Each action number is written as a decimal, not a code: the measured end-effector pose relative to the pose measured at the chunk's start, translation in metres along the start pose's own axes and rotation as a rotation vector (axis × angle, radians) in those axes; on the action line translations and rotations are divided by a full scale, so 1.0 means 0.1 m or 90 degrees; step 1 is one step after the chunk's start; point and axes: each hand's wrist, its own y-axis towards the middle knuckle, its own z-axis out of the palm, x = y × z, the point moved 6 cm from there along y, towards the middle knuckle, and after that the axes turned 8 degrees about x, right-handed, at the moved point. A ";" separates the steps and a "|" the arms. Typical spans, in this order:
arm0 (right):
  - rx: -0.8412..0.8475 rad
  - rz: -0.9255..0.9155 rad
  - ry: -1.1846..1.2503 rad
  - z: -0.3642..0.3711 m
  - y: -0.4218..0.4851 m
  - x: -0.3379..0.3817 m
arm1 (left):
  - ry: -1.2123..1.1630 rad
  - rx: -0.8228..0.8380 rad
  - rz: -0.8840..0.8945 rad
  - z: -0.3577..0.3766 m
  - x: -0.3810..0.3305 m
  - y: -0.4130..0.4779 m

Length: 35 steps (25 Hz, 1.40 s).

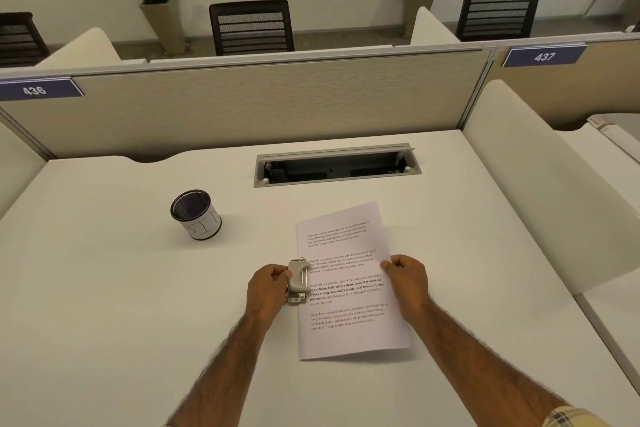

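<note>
A printed sheet of paper (346,329) lies on the white desk (121,288), slightly turned. A grey metal hole punch (298,281) sits at the sheet's left edge, with that edge in its slot. My left hand (268,288) grips the punch from the left side. My right hand (407,279) pinches the sheet's right edge about halfway up.
A black mesh pen cup (195,215) with a white label stands to the left, apart from the paper. An open cable tray (336,166) is set into the desk behind. A beige partition (259,104) closes the back, and a white divider (540,184) bounds the right.
</note>
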 end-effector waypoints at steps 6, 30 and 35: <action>0.005 0.000 -0.011 0.01 -0.01 0.00 | 0.052 0.001 0.022 0.00 -0.03 0.00; 0.012 0.018 -0.001 0.02 -0.06 0.03 | 0.471 -0.045 0.133 0.29 -0.44 0.34; 0.007 0.019 -0.005 0.01 -0.05 0.03 | 0.538 -0.056 0.136 0.35 -0.42 0.37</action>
